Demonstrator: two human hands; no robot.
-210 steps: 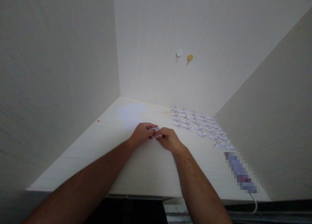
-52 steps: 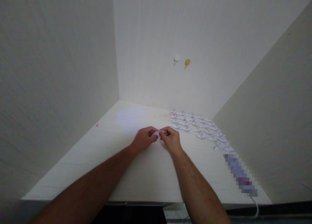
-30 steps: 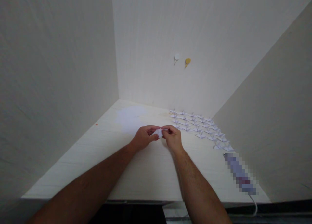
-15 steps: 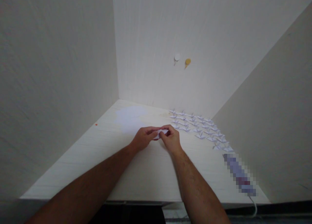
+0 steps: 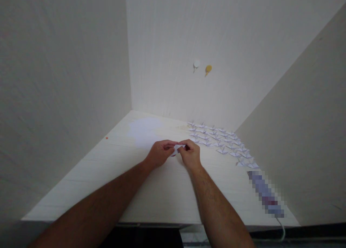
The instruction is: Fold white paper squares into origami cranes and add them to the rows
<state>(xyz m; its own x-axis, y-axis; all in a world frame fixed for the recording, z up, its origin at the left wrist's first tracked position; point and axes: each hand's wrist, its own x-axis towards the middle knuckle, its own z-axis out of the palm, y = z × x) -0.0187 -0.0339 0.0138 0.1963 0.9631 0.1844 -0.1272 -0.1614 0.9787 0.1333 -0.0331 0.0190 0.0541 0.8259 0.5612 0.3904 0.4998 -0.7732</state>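
My left hand and my right hand meet over the middle of a pale wooden desk. Between their fingertips they pinch a small folded piece of white paper, held just above the desk top. Both hands have their fingers curled in on the paper. Most of the paper is hidden by my fingers, so its shape is hard to make out.
Several small folded paper cranes lie in rows at the back right of the desk. A loose white sheet lies at the back left. A blurred oblong object with a cable rests along the right edge. Walls enclose three sides.
Both hands have stayed together at the same spot, with only small finger shifts on the paper. Over the last seconds they drew slightly nearer to me.
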